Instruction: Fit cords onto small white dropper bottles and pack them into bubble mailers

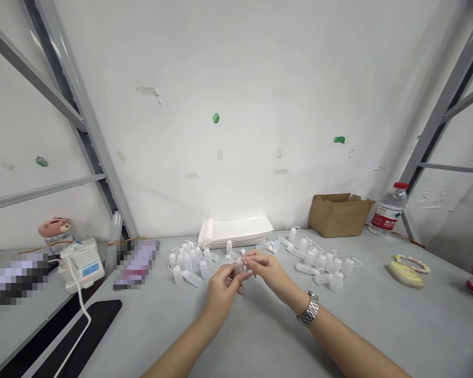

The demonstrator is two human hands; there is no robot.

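My left hand (223, 285) is closed around a small translucent squeeze bottle (240, 268), held above the grey table. At the bottle's top, the fingertips of my right hand (262, 264) pinch together; they seem to be on its cap or strap, though the fingers partly hide it. A metal watch circles my right wrist. Left of my hands stands a cluster of similar small bottles (187, 261), most upright with looped cap straps. To the right is another group of bottles (320, 261), some upright and some lying on their sides.
Against the wall lies a stack of white trays or sheets (236, 229). A cardboard box (339, 216) and a large water bottle (388, 210) stand at back right. A yellow pouch (405, 275) lies on the right; a white power strip (81, 265) with a cable sits left.
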